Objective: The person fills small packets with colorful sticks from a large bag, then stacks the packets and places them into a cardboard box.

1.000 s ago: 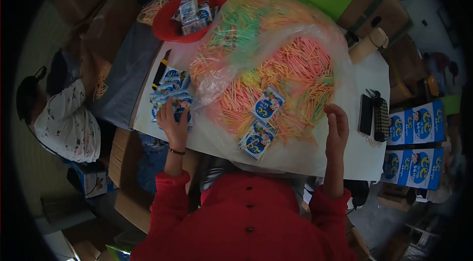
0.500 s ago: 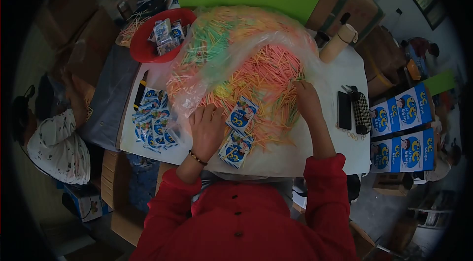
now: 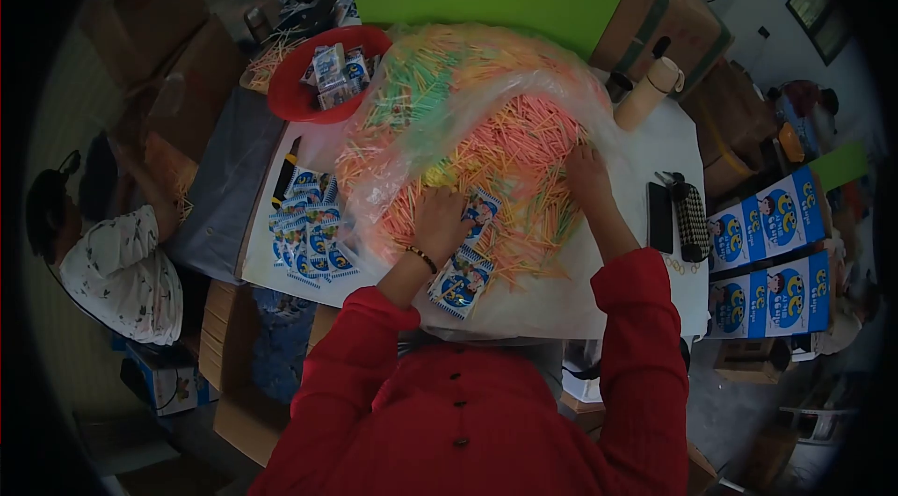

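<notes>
A large heap of thin pink, orange, yellow and green candy sticks (image 3: 524, 136) lies in a clear plastic bag (image 3: 374, 192) spread on the table. My left hand (image 3: 440, 223) lies over the near left part of the heap, fingers stretched out, its thumb beside a blue and white packet (image 3: 484, 212) that it partly covers. Another blue and white packet (image 3: 462, 282) lies just below that hand. My right hand (image 3: 589, 180) rests at the heap's right edge, fingers slightly bent and apart against the sticks; its fingertips are partly hidden.
Several packets (image 3: 309, 234) lie at the left beside a yellow-black cutter (image 3: 285, 180). A red bowl (image 3: 290, 103) holds more packets. A beige flask (image 3: 650, 94), a phone (image 3: 659, 217) and a checked pouch (image 3: 690, 220) are at right. Another person (image 3: 126, 271) sits at left.
My left hand has moved right and up, over the upper packet. My right hand has shifted to the heap's right edge, its fingers now pointing away from me. The view has shifted slightly.
</notes>
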{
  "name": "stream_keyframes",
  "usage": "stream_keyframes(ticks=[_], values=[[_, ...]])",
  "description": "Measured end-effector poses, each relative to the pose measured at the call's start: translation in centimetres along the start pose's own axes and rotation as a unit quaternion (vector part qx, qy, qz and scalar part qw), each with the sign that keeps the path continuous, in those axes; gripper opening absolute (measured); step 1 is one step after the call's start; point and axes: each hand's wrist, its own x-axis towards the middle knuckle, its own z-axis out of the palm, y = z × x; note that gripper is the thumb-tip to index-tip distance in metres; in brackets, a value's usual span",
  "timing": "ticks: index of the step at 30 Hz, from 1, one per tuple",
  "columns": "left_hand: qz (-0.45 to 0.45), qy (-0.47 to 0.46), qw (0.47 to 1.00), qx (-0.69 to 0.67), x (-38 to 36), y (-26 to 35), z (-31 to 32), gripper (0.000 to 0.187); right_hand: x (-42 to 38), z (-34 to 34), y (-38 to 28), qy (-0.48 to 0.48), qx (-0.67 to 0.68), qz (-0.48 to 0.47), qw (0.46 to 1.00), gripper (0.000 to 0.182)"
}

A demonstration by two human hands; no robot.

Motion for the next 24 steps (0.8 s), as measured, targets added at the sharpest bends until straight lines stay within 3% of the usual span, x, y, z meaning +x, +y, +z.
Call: stream_keyframes(ticks=[3, 4, 5, 6, 7, 8, 9, 10, 11, 12, 14, 16, 18, 19, 20, 21, 22, 24], values=[[0.023, -0.013, 0.998, -0.049, 0.4, -1.2, 0.0, 0.031, 0.1, -0.2, 0.4, 0.013, 0.015, 0.009, 1.000, 0.015], [-0.069, -0.046, 0.982, -0.170, 0.2, -0.9, -1.2, 0.026, 0.3, -0.9, 0.6, 0.015, 0.011, 0.007, 1.000, 0.015], [-0.160, -0.080, 0.941, -0.287, -0.1, -0.8, -1.9, 0.022, 0.2, -1.6, 0.7, 0.011, 0.100, 0.037, 0.994, 0.014], [-0.163, -0.077, 0.940, -0.291, -0.4, -1.5, -1.9, 0.022, 0.1, -2.2, 0.7, 0.004, 0.189, 0.066, 0.980, 0.012], [-0.161, -0.068, 0.914, -0.367, -1.0, -2.3, -1.8, 0.017, -0.1, -3.5, 0.3, 0.002, 0.188, 0.061, 0.980, 0.012], [-0.158, -0.060, 0.883, -0.439, -1.4, -2.9, -1.4, 0.013, -0.2, -5.3, -0.7, -0.003, 0.387, 0.150, 0.910, 0.012], [-0.159, -0.060, 0.882, -0.439, -1.8, -2.9, -0.9, 0.013, -0.4, -6.5, -2.0, -0.008, 0.566, 0.233, 0.791, 0.013], [-0.177, -0.035, 0.823, -0.539, -2.2, -2.8, -0.3, 0.015, -0.8, -6.5, -3.7, -0.009, 0.566, 0.233, 0.791, 0.013], [-0.191, -0.010, 0.751, -0.632, -2.5, -2.6, 0.1, 0.018, -1.4, -5.9, -5.8, 0.034, 0.684, 0.240, 0.688, 0.013], [-0.193, -0.012, 0.752, -0.631, -2.8, -2.3, -0.1, 0.018, -2.0, -5.8, -7.5, 0.077, 0.784, 0.242, 0.567, 0.014], [-0.213, -0.095, 0.679, -0.696, -3.2, -1.7, -1.0, 0.024, -2.9, -7.4, -10.2, 0.024, 0.791, 0.276, 0.546, 0.014], [-0.229, -0.101, 0.656, -0.712, -3.8, -1.7, -0.3, 0.024, -3.2, -7.8, -11.3, -0.029, 0.797, 0.307, 0.519, 0.015], [-0.246, -0.106, 0.632, -0.728, -4.3, -1.9, 0.3, 0.024, -3.6, -7.3, -11.7, -0.052, 0.784, 0.299, 0.542, 0.019], [-0.271, -0.115, 0.586, -0.755, -4.4, -1.9, 0.3, 0.024, -3.9, -7.3, -11.8, -0.054, 0.785, 0.301, 0.540, 0.019], [-0.293, -0.124, 0.538, -0.780, -4.3, -1.9, 0.3, 0.024, -3.9, -7.2, -11.7, -0.049, 0.762, 0.279, 0.583, 0.019], [-0.292, -0.125, 0.538, -0.781, -4.2, -1.9, 0.2, 0.024, -3.9, -7.0, -11.4, -0.044, 0.736, 0.255, 0.626, 0.020], [-0.314, -0.133, 0.515, -0.787, -4.1, -1.7, -0.1, 0.026, -4.0, -6.1, -11.4, -0.044, 0.735, 0.255, 0.626, 0.020], [-0.336, -0.139, 0.489, -0.793, -4.0, -1.2, -0.9, 0.027, -4.2, -3.4, -11.9, -0.002, 0.818, 0.317, 0.481, 0.022]])
